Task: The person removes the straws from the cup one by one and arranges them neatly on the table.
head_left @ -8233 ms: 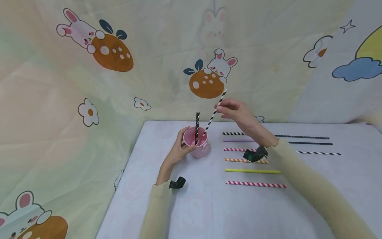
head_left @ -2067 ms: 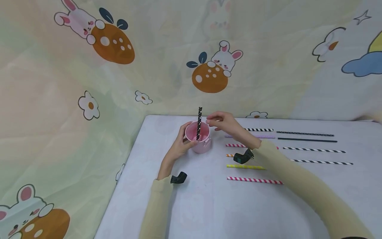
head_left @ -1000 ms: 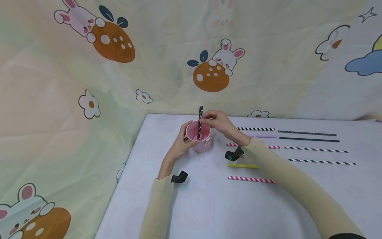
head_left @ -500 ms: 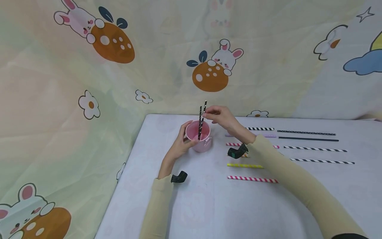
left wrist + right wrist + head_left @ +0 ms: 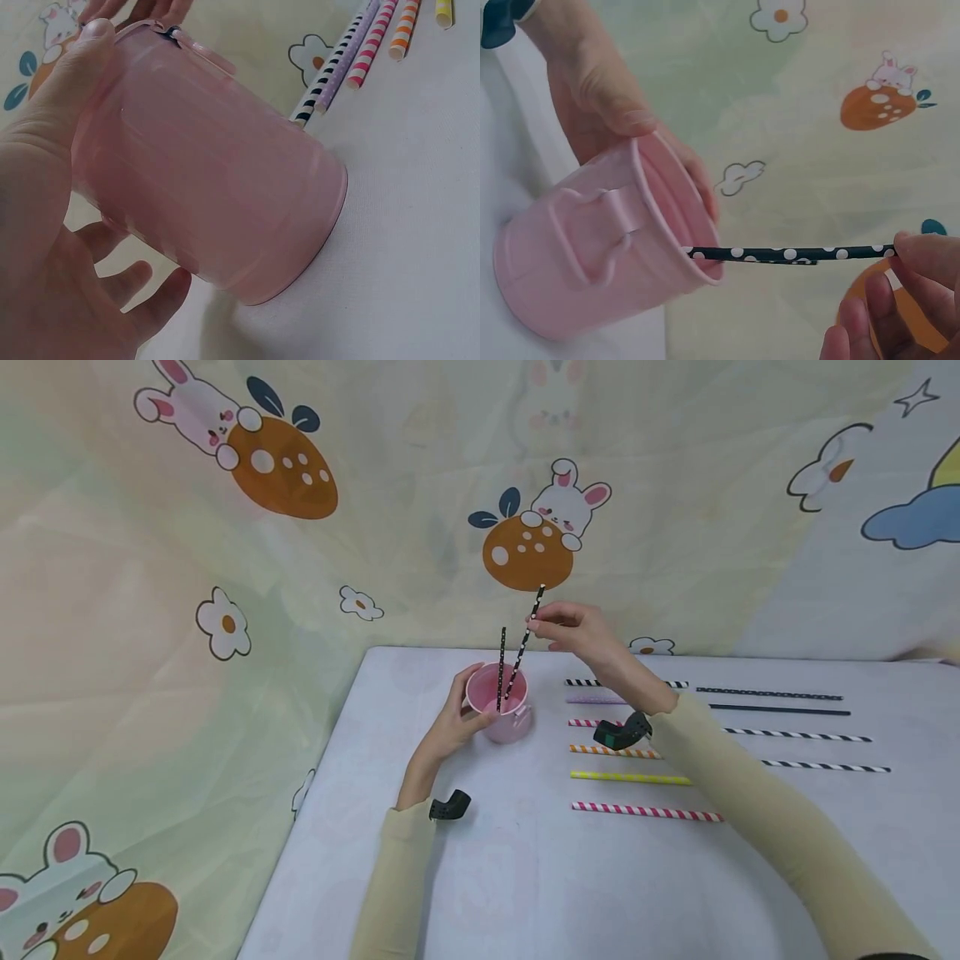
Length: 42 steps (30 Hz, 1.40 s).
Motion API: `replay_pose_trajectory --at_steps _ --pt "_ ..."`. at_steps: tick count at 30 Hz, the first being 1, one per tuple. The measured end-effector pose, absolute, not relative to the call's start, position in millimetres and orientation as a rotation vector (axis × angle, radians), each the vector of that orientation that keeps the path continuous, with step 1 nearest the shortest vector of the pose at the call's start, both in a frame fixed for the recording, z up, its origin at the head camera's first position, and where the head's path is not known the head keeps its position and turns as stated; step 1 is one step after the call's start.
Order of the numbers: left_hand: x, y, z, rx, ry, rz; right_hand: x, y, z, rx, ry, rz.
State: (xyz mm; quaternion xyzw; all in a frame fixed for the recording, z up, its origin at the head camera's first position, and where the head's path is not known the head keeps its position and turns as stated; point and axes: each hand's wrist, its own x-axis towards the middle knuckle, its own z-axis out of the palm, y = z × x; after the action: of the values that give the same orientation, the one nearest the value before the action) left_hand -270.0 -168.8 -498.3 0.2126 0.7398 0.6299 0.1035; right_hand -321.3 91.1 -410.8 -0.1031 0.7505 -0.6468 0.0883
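On the table stands a small pink bucket (image 5: 507, 732) with a little side handle. My left hand (image 5: 450, 727) grips it from the left, thumb at the rim and fingers round the far side, as the left wrist view shows. A black straw with white dots (image 5: 524, 642) is pinched near its upper part by my right hand (image 5: 583, 631). It slants up and right, its lower end still inside the bucket. Another dark dotted straw (image 5: 502, 664) leans in the bucket, mostly behind the held one in the right wrist view.
Right of the bucket lies a column of straws: black-striped (image 5: 583, 682), lilac (image 5: 592, 700), pink-striped (image 5: 583, 722), orange-striped (image 5: 600, 750), yellow (image 5: 630, 777) and red-striped (image 5: 645, 812). Farther right are dotted (image 5: 772, 694), plain black (image 5: 783, 710) and striped straws (image 5: 832, 767). A printed cloth hangs behind.
The striped straw my right hand held 8.2 s ago now lies on the right. My right hand then returned, took a dotted straw from the bucket's bunch and raised it up and right.
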Motion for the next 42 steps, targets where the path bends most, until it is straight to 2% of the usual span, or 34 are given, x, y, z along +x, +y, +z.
replay_pose_trajectory --at_steps 17,32,39,42 --pt "-269.0 -168.6 -497.5 0.596 2.2 1.841 -296.3 159.7 -389.7 -0.31 2.274 -2.041" --pt "-268.6 -164.3 -497.9 0.577 2.196 1.838 -241.8 220.5 -387.9 -0.407 2.728 -1.34" --pt "-281.0 -171.2 -525.3 0.568 2.284 1.794 -213.2 248.5 -378.2 -0.545 2.878 -1.022" --pt "-280.8 -172.0 -525.4 0.569 2.276 1.804 -203.7 261.2 -378.4 -0.556 2.918 -0.871"
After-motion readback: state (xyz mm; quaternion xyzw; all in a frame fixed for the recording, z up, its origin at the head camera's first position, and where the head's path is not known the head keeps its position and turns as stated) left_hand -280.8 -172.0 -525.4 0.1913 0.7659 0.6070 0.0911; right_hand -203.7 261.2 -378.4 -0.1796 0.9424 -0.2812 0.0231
